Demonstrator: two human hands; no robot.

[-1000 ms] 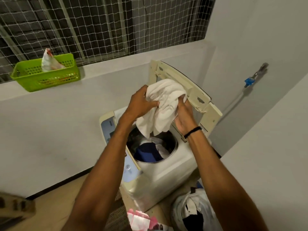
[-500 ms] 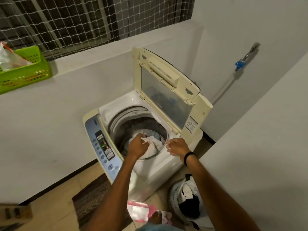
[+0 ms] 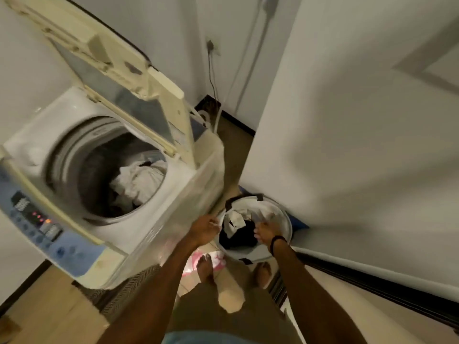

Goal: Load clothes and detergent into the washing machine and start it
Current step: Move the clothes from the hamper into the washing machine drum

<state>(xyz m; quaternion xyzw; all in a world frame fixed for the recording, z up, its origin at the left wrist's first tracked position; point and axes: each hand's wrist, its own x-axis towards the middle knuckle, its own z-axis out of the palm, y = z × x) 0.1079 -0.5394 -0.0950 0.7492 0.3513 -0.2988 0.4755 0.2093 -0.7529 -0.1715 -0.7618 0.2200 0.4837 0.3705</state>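
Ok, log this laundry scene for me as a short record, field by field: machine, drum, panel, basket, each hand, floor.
washing machine: top loader, lid raised open
drum: white cloth lying inside
control panel: red lights showing
laundry basket: on the floor beside the machine, holds dark clothes and a white garment
left hand: at the basket's rim, fingers too blurred to read
right hand: inside the basket at the dark clothes, grip unclear
floor: pink item partly under a bare foot
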